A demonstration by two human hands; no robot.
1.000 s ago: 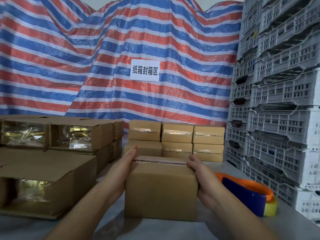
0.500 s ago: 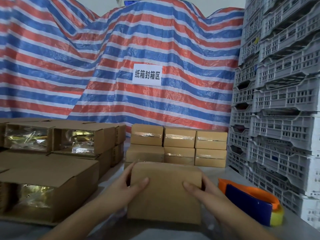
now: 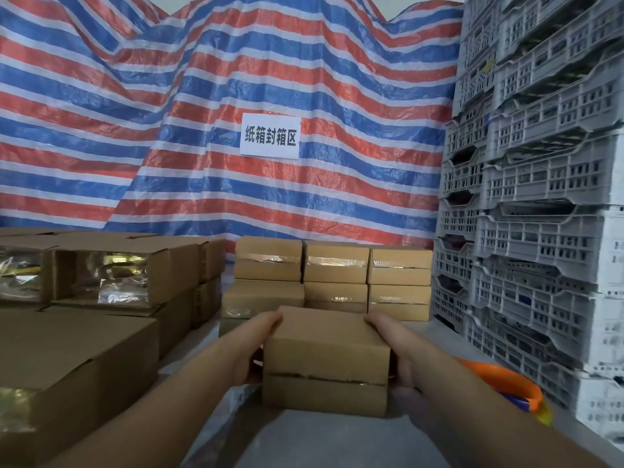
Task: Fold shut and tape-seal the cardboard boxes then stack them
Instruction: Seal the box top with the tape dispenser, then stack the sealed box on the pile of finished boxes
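Striped tarp [image 3: 202, 113] fills bkgd, white sign [image 3: 271, 136] at 12. Grey crates [image 3: 540, 197] stacked at 3. Open boxes [image 3: 101, 275] w/ plastic-wrapped contents at 9. Sealed box stack [image 3: 334, 275] at 12 on tabletop [image 3: 320, 440]. Center: taped box [image 3: 326, 359] held btwn both hands, seam facing cam; left hand [image 3: 251, 349] & right hand [image 3: 398, 349] fingers clamped on its sides. Orange tape dispenser [image 3: 506, 383] at 4.

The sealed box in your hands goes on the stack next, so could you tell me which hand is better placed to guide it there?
Neither alone: the left hand and right hand each hold one end of the sealed box. The left is slightly better placed, as the lower column of the stack lies ahead on its side.
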